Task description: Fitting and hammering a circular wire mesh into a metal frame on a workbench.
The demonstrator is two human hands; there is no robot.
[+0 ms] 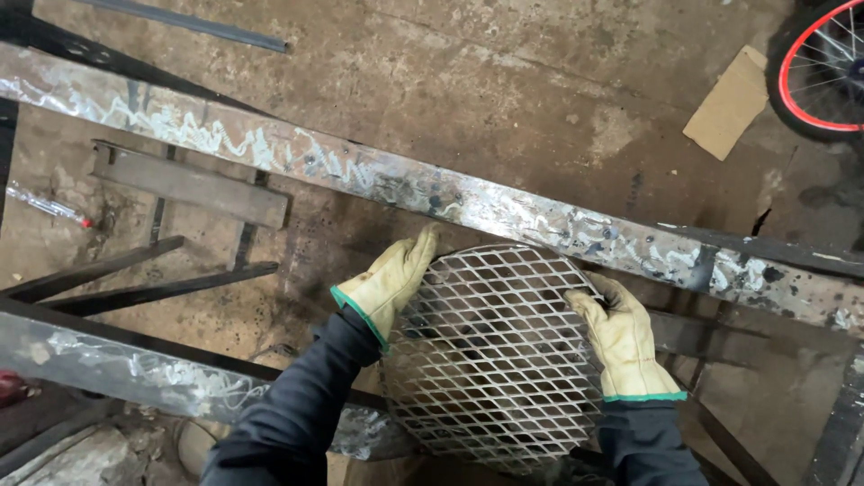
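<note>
Both gloved hands, left hand [389, 281] and right hand [623, 340], reach forward, fingers curled.

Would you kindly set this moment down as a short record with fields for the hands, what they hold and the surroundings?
Left hand: left hand in a yellow work glove, gripping the upper left rim of the mesh disc
Right hand: right hand in a matching glove, gripping the disc's right rim
Held thing: round piece of expanded metal mesh, between two bars
Frame: long steel bar above the disc, near bar below left
Floor: cardboard scrap, red-rimmed wheel at top right
</note>
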